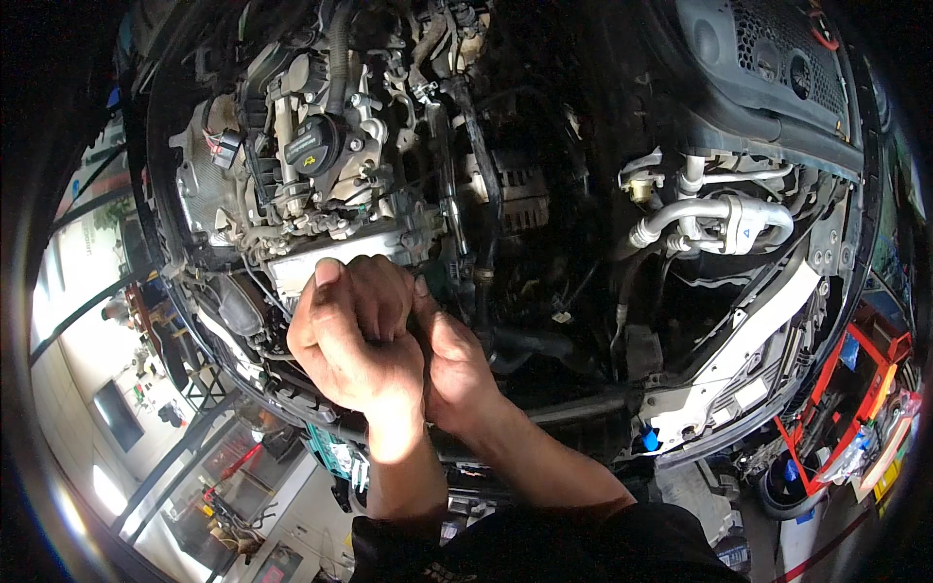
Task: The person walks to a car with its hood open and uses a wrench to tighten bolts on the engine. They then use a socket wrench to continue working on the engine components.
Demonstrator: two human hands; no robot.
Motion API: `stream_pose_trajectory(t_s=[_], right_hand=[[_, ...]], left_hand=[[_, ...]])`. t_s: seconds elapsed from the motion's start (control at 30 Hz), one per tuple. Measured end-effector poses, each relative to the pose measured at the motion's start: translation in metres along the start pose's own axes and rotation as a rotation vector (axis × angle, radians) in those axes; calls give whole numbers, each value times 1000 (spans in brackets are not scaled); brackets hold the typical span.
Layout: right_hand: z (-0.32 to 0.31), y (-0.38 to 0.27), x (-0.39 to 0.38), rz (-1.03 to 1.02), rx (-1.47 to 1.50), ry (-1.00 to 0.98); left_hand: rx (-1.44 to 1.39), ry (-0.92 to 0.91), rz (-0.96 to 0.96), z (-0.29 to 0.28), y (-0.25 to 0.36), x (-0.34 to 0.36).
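Note:
My left hand (355, 340) is curled, thumb raised, in front of a pale metal part (301, 267) on the engine (321, 194). My right hand (452, 369) lies against it on the right, its fingers bent and largely behind the left hand. Whatever is between the two hands, if anything, is hidden. Above them are a black oil cap (313, 149), hoses and connectors.
Silver pipes (758, 225) and a white front frame member (748, 350) are at the right, below a black perforated panel (777, 68). A red cart (807, 437) with tools stands at lower right. A cluttered bench (292, 510) is at lower left.

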State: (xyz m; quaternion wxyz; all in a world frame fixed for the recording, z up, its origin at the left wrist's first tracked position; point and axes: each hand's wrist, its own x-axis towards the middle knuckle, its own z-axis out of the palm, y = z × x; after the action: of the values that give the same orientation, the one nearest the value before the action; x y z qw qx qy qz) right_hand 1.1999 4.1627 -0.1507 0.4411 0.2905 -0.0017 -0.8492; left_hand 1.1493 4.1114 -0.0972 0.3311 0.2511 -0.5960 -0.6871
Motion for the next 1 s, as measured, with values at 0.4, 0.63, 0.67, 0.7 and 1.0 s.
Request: stream_pose_trajectory(t_s=[0.4, 0.63, 0.67, 0.7, 1.0], right_hand=[[-72, -36, -28, -302, -1079, 389], [-93, -92, 23, -330, -1590, 452], [-88, -97, 30, -252, -1565, 453], [-84, -101, 35, -171, -1541, 454], [-106, -104, 63, -147, -1415, 524]], left_hand=[[161, -81, 33, -11, 4, -14], [44, -102, 150, -28, 5, -56], [45, -99, 153, -31, 3, -59], [39, -83, 147, -33, 2, -62], [63, -145, 275, -46, -8, -84]])
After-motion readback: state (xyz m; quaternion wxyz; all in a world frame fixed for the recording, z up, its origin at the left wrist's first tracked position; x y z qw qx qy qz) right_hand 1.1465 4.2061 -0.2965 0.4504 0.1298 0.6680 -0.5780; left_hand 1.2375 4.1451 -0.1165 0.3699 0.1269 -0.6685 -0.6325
